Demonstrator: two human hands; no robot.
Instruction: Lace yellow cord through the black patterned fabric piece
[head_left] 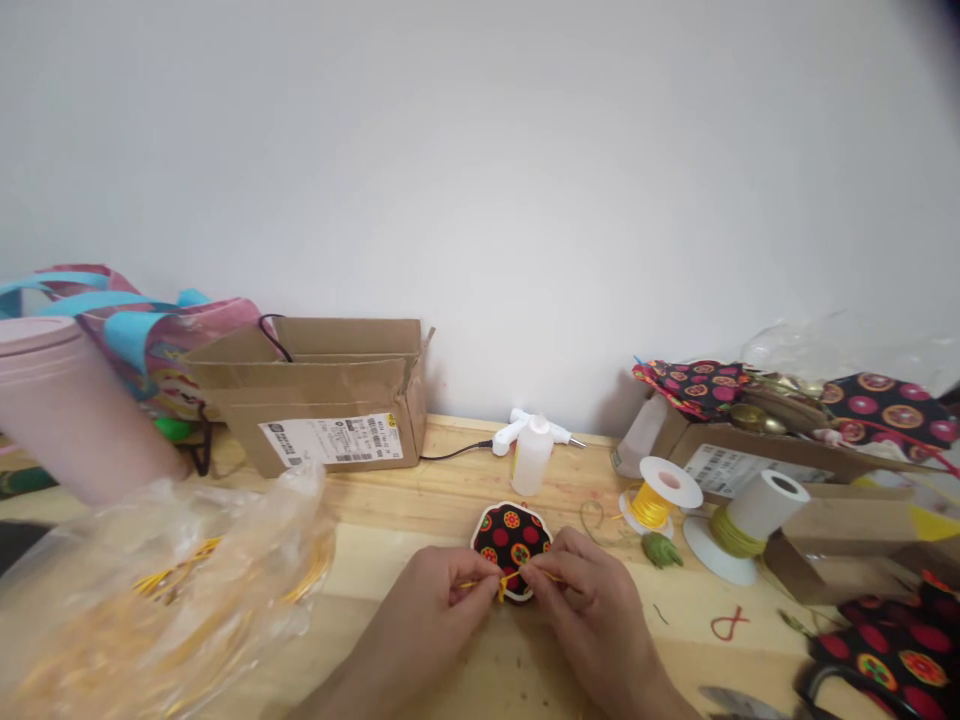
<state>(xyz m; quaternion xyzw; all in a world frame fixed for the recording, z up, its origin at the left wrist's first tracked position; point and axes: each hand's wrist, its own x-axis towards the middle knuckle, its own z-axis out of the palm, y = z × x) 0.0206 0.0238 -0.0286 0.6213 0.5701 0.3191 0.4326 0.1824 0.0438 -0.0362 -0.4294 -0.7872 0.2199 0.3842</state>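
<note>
A small round cushion of black cloth with red and orange dots (511, 535) lies on the wooden table (420, 520) near the front. My left hand (442, 600) and my right hand (581, 590) meet at its near edge. Both pinch a thin yellow cord (501, 583) that crosses the cushion's front. The fingertips of both hands are closed on the cord.
A small white bottle (532, 455) and a white glue gun (517, 428) stand behind the cushion. Two spools (660, 495) (739, 525) of yellow cord sit to the right, near boxes with patterned cloth (757, 440). A cardboard box (330, 400), a pink cup (67, 400) and a clear plastic bag (165, 590) are on the left.
</note>
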